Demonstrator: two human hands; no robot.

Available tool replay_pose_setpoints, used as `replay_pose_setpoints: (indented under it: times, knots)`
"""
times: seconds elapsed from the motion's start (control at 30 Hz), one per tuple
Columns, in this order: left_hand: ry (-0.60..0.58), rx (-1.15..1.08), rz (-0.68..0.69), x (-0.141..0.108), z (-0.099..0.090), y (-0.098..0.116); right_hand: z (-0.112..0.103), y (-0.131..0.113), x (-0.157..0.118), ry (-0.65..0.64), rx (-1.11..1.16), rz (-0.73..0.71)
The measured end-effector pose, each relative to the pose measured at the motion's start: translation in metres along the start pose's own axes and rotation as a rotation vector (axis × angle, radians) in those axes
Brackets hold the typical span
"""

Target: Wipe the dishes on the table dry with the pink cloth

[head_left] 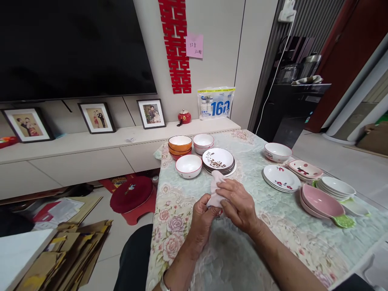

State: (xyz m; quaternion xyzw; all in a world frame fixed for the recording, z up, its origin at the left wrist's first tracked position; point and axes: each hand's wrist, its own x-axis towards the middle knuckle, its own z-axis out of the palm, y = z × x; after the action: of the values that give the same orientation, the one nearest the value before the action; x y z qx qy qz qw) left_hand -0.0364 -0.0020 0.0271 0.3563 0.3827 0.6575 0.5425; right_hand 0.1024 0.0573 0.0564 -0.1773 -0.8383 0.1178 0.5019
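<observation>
Near the middle of the flowered tablecloth [178, 202], a pale pink cloth [216, 196] is bunched between my two hands. My left hand [204, 214] has its fingers curled at the cloth's lower left edge; a small item with a bit of red shows beneath, mostly hidden. My right hand [238, 202] presses the cloth from the right with bent fingers. Just beyond my hands are a stack of flower-patterned plates [218, 158], a white bowl with a red rim [188, 165], stacked orange bowls [180, 144] and stacked pink-rimmed bowls [203, 140].
On the right stand a white bowl [278, 152], stacked plates [281, 178], square dishes [304, 169], small white bowls [337, 186] and pink dishes [323, 201]. A red stool [131, 194] is left of the table. Behind runs a cabinet [133, 137] with framed photos.
</observation>
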Motion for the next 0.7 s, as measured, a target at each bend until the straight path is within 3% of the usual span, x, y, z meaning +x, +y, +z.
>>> replay_pose_setpoints:
  times: [0.07, 0.2, 0.3, 0.4, 0.6, 0.7]
  knots:
    - [-0.026, 0.045, -0.038, -0.001, 0.001, 0.002, -0.001, 0.008, -0.002, 0.073, 0.07, 0.154]
    - [-0.047, 0.028, -0.07, -0.001, 0.002, 0.002, -0.001, 0.035, -0.006, 0.214, 0.276, 0.665]
    - [-0.018, -0.041, -0.064, 0.001, 0.002, -0.002, 0.001, 0.047, -0.009, 0.238, 0.376, 0.847]
    - [0.001, -0.061, -0.054, 0.002, 0.002, -0.004, 0.002, 0.042, -0.01, 0.242, 0.257, 0.74]
    - [0.052, -0.033, -0.02, 0.002, 0.003, 0.0, 0.004, 0.009, -0.007, 0.075, -0.004, 0.151]
    - [0.055, 0.002, -0.004, 0.0, 0.002, 0.001, 0.006, 0.005, -0.006, 0.02, -0.029, 0.032]
